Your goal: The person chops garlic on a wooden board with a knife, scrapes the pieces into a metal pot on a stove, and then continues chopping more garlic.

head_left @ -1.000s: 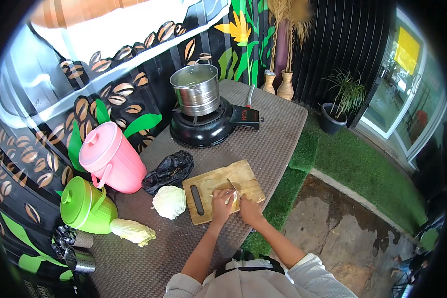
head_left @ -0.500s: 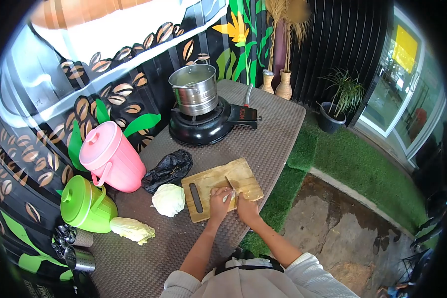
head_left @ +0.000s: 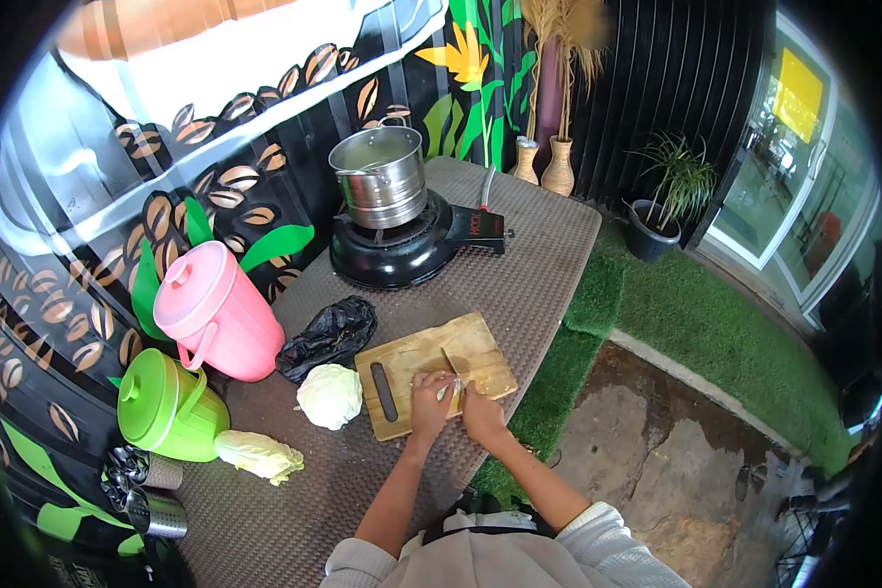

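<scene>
One knife is standing on a board, on a woven-textured table.
Past the board, a painted wall is rising; to its right, turf and patchy concrete are lying. The right hand is clamping the knife's handle, and the left hand is pinching a pale piece on the board. Beyond the board, a pot is sitting on a stove, its contents showing unclearly; to its left, lids are covering a pink jug and a green jug.
</scene>
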`<state>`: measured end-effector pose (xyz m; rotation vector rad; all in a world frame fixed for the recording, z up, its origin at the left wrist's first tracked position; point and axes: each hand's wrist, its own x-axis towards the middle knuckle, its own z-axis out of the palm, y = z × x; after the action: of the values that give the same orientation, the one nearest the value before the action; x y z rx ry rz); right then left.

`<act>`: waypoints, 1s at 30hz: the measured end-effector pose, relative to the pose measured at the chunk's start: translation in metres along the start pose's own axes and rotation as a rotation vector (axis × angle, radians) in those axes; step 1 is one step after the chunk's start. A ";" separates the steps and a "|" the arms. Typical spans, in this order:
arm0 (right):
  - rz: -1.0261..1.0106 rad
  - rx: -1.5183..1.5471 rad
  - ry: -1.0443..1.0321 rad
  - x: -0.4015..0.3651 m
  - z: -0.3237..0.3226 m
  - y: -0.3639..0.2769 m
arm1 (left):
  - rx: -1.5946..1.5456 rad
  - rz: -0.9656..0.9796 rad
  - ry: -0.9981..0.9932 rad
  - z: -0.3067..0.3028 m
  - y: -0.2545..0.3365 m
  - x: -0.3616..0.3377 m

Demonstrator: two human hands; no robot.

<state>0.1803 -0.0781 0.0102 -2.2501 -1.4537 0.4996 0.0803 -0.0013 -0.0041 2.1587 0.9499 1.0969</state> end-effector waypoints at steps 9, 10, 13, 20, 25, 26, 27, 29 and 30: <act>-0.038 0.003 -0.008 0.020 -0.002 0.007 | 0.011 0.017 0.009 0.000 0.003 0.000; -0.041 0.003 -0.009 0.017 0.002 0.008 | 0.005 0.019 0.012 0.001 0.002 0.000; -0.029 -0.021 0.069 0.006 0.002 0.002 | 0.021 0.014 -0.005 0.000 0.000 0.001; -0.040 -0.032 -0.081 0.018 -0.022 0.011 | -0.001 0.025 0.001 0.001 -0.002 0.001; -0.002 -0.063 0.008 -0.009 -0.010 0.000 | 0.044 0.001 0.001 0.001 -0.002 0.000; 0.040 -0.058 -0.033 -0.011 -0.009 -0.004 | 0.043 -0.001 0.002 0.001 -0.003 0.000; 0.081 -0.052 -0.073 -0.011 -0.008 -0.006 | 0.032 0.005 0.002 0.001 -0.003 0.000; 0.025 -0.067 -0.055 0.005 -0.006 -0.001 | 0.022 0.009 -0.002 0.000 -0.003 -0.001; -0.030 -0.080 -0.036 0.010 -0.009 -0.001 | 0.004 -0.004 -0.003 0.001 -0.003 -0.001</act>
<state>0.1879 -0.0702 0.0179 -2.2877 -1.5490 0.4827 0.0795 -0.0001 -0.0072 2.1603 0.9553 1.0906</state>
